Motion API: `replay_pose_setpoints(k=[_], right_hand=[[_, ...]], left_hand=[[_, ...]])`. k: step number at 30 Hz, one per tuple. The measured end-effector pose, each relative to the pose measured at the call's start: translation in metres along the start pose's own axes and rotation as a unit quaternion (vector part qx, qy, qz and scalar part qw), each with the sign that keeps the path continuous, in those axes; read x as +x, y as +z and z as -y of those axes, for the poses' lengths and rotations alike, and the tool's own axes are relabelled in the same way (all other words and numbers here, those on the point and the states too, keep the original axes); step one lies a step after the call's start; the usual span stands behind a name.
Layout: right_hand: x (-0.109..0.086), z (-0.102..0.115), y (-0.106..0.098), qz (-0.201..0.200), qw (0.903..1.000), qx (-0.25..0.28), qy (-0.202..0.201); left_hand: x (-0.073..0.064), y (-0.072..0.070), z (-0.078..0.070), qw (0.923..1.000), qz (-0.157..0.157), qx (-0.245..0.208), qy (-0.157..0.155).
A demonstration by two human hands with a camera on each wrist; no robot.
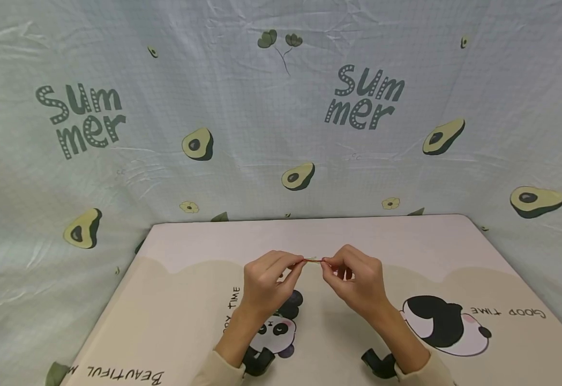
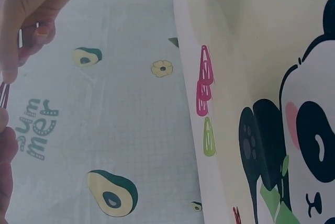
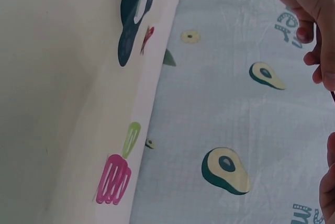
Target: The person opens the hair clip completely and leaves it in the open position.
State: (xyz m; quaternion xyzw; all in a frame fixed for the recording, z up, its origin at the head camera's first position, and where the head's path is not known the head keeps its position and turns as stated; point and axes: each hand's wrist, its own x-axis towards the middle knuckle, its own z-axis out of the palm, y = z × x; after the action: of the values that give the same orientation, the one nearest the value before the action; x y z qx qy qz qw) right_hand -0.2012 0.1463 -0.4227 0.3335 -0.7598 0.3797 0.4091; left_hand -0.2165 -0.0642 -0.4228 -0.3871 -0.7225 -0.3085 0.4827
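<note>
My left hand (image 1: 267,281) and right hand (image 1: 358,276) meet over the table. Between their fingertips stretches a thin dark-red hair clip (image 1: 315,261), pinched at one end by each hand. It shows narrow and edge-on, as two slim bars, in the left wrist view (image 2: 4,96). Most of it is covered by fingers, so I cannot tell whether it is snapped. Pink snap hair clips (image 2: 204,80) lie overlapping on the table, beside a green hair clip (image 2: 209,136). Some red hair clips (image 3: 147,38) lie farther along the same edge.
The table (image 1: 189,300) has a pale cover printed with pandas and lettering. Behind it and at both sides hangs a light curtain (image 1: 242,107) with avocado prints. Two black curved objects (image 1: 379,364) show by the wrists.
</note>
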Motion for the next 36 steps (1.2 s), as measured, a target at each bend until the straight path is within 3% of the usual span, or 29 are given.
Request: replay_pose_setpoints(k=[36], right_hand=[[0.0005, -0.0001, -0.0022, 0.025, 0.9997, 0.002, -0.003]], left_hand=[[-0.0015, -0.0004, -0.0015, 0.9999, 0.007, -0.006, -0.008]])
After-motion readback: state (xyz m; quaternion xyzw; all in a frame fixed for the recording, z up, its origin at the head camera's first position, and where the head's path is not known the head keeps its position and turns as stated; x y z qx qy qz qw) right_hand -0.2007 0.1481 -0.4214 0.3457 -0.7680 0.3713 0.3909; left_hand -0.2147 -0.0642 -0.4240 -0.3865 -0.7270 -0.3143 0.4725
